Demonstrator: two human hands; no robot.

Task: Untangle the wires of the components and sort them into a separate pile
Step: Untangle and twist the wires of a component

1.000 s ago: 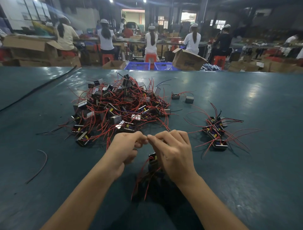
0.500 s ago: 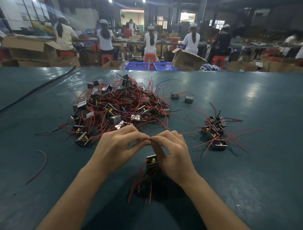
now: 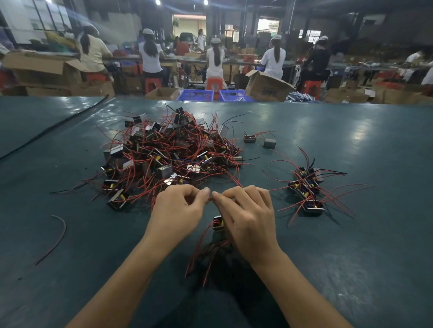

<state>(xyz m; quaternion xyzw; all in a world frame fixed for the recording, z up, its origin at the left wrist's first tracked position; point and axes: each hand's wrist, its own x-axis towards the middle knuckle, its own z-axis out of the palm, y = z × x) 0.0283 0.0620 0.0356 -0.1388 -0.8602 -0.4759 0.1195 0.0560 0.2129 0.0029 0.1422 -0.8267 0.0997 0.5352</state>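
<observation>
Left hand and right hand pinch a red wire near the tangle, sorted pile right of it, green table, workers beyond.

Dim workshop interior, lit by ceiling lamps and by daylight from a far doorway. Pale glare patches lie on the dark tabletop at right and upper left, and soft shadow pools near its lower edge. Wide-angle distortion bows the frame edges. The background workers appear soft and smeared.
</observation>
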